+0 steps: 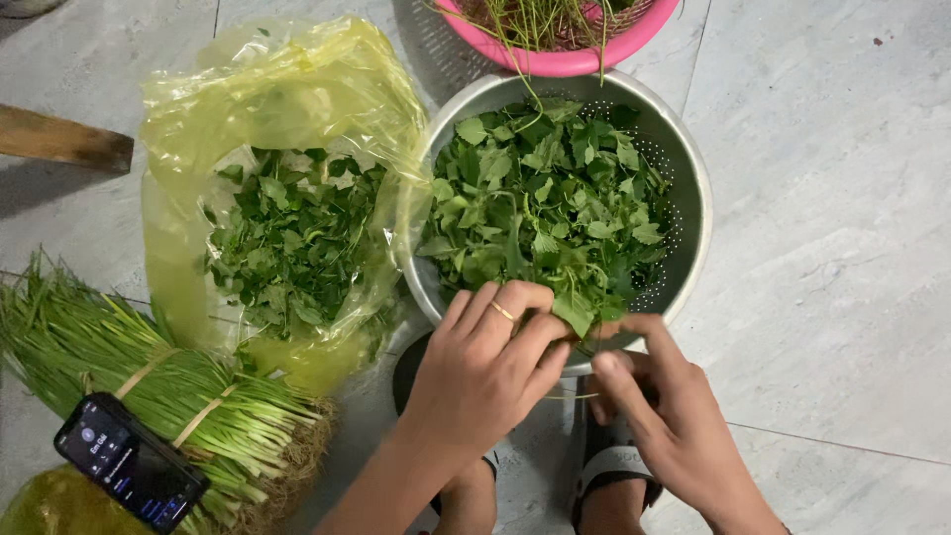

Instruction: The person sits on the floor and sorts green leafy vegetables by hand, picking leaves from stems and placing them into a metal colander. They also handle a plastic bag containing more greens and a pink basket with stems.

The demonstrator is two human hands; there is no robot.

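Note:
My left hand, a gold ring on one finger, is closed around a leafy green sprig at the near rim of a metal colander full of picked green leaves. My right hand meets it from the right, thumb and forefinger pinching the same sprig's stem. Both hands hover just over the colander's front edge, above my sandalled feet.
A yellow plastic bag holding more leafy greens lies left of the colander. A tied bundle of green chives with a black phone on it lies at lower left. A pink basket sits behind the colander. Grey floor tiles lie to the right.

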